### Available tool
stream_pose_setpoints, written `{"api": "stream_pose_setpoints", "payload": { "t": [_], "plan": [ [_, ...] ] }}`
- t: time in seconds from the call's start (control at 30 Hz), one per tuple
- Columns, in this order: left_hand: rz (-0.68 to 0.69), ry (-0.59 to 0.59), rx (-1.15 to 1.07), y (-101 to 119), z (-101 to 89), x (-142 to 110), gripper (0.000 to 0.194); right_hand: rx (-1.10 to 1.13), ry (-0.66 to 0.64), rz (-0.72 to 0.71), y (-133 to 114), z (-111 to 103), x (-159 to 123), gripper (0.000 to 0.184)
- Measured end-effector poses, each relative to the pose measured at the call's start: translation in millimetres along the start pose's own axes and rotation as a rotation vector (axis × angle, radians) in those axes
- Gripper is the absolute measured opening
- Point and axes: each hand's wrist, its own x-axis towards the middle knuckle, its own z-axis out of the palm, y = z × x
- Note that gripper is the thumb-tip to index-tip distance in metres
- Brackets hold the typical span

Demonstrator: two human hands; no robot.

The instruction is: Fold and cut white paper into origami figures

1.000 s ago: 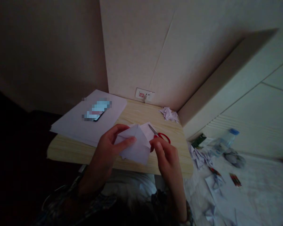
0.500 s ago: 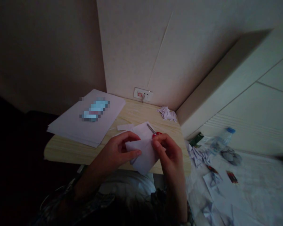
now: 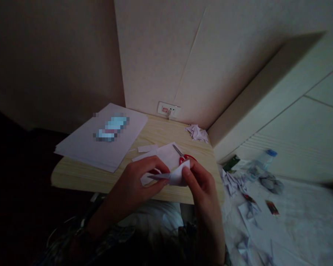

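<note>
Between my two hands is a folded piece of white paper (image 3: 179, 176), held above the front edge of the small table. My left hand (image 3: 145, 177) pinches its left part between thumb and fingers, where a narrow pointed flap sticks out. On the other side, my right hand (image 3: 201, 177) grips the right end, thumb in front and fingers behind. Just beyond the hands, red-handled scissors (image 3: 180, 152) lie on a white sheet (image 3: 166, 153), their blades pointing away to the left. A small paper strip (image 3: 147, 148) lies beside that sheet.
A stack of white paper (image 3: 83, 147) with a pixelated phone-like object (image 3: 112, 128) on it covers the table's left. Folded paper pieces (image 3: 196, 133) sit at the back right corner, near a wall socket (image 3: 168, 109). Right of the table are a bottle (image 3: 267, 159) and more folded papers (image 3: 234, 183).
The paper has been turned from showing a broad face to a narrower, more edge-on view, its lower corner raised. The right hand has shifted slightly, uncovering more of the scissors' red handles.
</note>
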Motion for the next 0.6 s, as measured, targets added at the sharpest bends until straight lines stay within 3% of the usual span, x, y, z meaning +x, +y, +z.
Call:
{"api": "stream_pose_setpoints", "payload": {
  "t": [0.27, 0.43, 0.6],
  "plan": [
    [0.175, 0.08, 0.031, 1.5, -3.0, -2.9, 0.014, 0.12, -0.032, -0.04, -3.3, -1.3, -2.4, 0.021],
    [-0.006, 0.072, -0.04, -2.1, -0.7, -1.6, 0.004, 0.085, 0.023, 0.018, -3.8, -0.5, -1.8, 0.023],
    [-0.17, 0.071, -0.24, -2.5, 4.9, 1.4, 0.012, -0.008, 0.072, 0.044, 0.3, -3.3, -0.6, 0.013]
  ]
}}
